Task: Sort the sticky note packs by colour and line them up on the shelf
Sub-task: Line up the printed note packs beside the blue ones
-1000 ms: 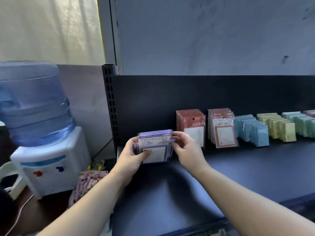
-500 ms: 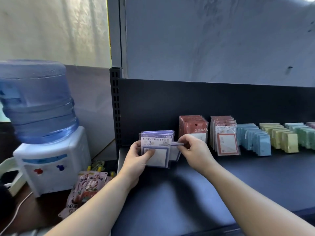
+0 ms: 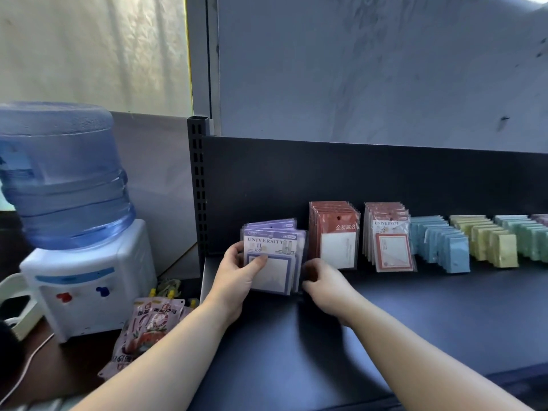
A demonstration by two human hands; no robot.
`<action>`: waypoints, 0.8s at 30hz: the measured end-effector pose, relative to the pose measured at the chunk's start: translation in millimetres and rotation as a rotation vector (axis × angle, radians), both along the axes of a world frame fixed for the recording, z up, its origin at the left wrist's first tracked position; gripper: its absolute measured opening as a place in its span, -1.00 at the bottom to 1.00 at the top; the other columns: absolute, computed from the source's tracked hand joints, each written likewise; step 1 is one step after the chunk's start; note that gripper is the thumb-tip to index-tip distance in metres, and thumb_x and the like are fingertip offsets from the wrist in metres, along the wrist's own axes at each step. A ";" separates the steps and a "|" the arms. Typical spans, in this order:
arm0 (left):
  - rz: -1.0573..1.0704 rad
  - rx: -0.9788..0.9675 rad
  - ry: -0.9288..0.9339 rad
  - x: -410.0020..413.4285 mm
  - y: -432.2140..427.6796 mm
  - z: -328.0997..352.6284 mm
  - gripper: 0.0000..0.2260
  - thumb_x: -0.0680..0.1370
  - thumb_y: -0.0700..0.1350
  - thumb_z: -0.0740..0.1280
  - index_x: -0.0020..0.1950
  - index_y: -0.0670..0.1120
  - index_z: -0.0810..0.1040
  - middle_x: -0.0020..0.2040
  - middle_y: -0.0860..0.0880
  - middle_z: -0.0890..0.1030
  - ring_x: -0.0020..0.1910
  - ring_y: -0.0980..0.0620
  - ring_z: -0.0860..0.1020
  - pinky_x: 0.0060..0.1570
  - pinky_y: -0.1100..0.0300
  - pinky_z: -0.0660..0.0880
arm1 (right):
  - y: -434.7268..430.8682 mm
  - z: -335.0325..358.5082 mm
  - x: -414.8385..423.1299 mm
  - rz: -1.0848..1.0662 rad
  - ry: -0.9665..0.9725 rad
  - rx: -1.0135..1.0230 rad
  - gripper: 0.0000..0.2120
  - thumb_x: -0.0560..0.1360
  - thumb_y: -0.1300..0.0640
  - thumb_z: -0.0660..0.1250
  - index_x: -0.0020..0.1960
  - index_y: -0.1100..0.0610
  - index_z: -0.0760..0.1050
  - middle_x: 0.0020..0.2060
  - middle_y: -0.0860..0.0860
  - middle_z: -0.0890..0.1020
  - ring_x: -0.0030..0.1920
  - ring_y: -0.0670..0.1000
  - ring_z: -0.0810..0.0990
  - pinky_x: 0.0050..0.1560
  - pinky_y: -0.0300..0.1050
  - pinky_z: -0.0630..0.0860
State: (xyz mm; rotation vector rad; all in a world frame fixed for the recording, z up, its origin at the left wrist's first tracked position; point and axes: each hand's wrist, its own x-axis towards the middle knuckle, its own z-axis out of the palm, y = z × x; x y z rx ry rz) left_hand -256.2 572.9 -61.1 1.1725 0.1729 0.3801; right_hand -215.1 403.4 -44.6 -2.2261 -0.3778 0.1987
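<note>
A stack of purple sticky note packs (image 3: 274, 243) printed "UNIVERSITY" stands upright at the left end of the dark shelf (image 3: 385, 327). My left hand (image 3: 234, 277) grips the stack from the left, thumb across the front pack. My right hand (image 3: 326, 284), fingers curled, pinches the stack's lower right edge. To the right stand rows of dark red packs (image 3: 335, 232), red-and-white packs (image 3: 388, 241), blue packs (image 3: 444, 247), yellow packs (image 3: 489, 241) and green packs (image 3: 527, 235).
The shelf's slotted upright post (image 3: 197, 188) and black back panel (image 3: 296, 173) close off the left and rear. A water dispenser (image 3: 74, 232) with a blue bottle stands to the left, and pink snack packets (image 3: 145, 327) lie beside it.
My right hand has dropped from the stack's upper right corner to its lower right edge. The purple packs now stand squarer and closer together. My left hand keeps its hold.
</note>
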 end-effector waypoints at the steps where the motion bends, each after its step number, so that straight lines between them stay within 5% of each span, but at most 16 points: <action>1: -0.001 0.012 -0.003 0.1 -0.8 -0.1 -0.72 0.49 -0.25 0.40 0.17 -0.12 0.48 0.08 -0.14 0.64 -0.01 -0.01 0.63 -0.04 0.13 0.55 | 0.9 2.9 -1.8 0.015 -0.015 0.020 -0.55 0.45 0.29 0.27 0.29 0.01 0.38 0.09 -0.06 0.56 0.06 -0.04 0.53 -0.01 -0.25 0.45; 5: -0.016 0.054 -0.014 1.1 -6.4 -1.3 -0.77 0.52 -0.22 0.38 0.16 -0.10 0.49 0.07 -0.11 0.66 0.02 -0.02 0.64 -0.02 0.11 0.55 | 13.9 1.9 -7.7 0.128 0.074 0.296 -0.20 0.32 0.31 0.27 0.45 -0.16 0.14 0.22 -0.17 0.54 0.18 -0.13 0.54 0.21 -0.13 0.51; 9: -0.032 0.148 -0.010 2.2 -11.4 -3.7 -0.74 0.54 -0.24 0.36 0.14 0.04 0.44 0.08 -0.02 0.64 0.07 0.05 0.61 0.08 0.12 0.53 | 28.0 -3.8 -5.7 0.159 0.049 0.349 -0.20 0.37 0.43 0.22 0.45 -0.15 0.11 0.21 -0.12 0.55 0.20 -0.16 0.54 0.15 -0.24 0.52; 14: -0.036 0.272 0.021 2.7 -5.8 -7.2 -0.62 0.47 -0.34 0.31 0.14 0.07 0.40 0.11 0.02 0.61 0.06 0.15 0.58 0.06 0.22 0.49 | 27.7 -11.3 -0.5 0.089 0.017 0.283 -0.08 0.35 0.30 0.33 0.53 -0.11 -0.08 0.34 -0.11 0.44 0.34 -0.13 0.42 0.38 -0.10 0.37; 19: -0.007 0.381 0.024 13.5 -6.9 2.9 -0.65 0.52 -0.33 0.32 0.16 0.07 0.42 0.10 0.06 0.61 0.08 0.18 0.57 0.14 0.22 0.48 | 29.5 -3.4 7.3 -0.014 -0.043 0.235 -0.36 0.46 0.35 0.27 0.46 -0.01 0.17 0.17 -0.13 0.50 0.20 -0.13 0.46 0.13 -0.37 0.37; 24: 0.146 0.522 0.185 35.3 -4.6 9.4 -0.59 0.55 -0.17 0.30 0.39 -0.07 0.34 0.19 -0.01 0.55 0.16 -0.01 0.52 0.23 0.08 0.45 | 41.0 -2.5 23.4 -0.070 -0.047 0.112 -0.36 0.51 0.26 0.21 0.53 0.05 0.08 0.34 0.05 0.45 0.32 0.07 0.44 0.28 -0.17 0.36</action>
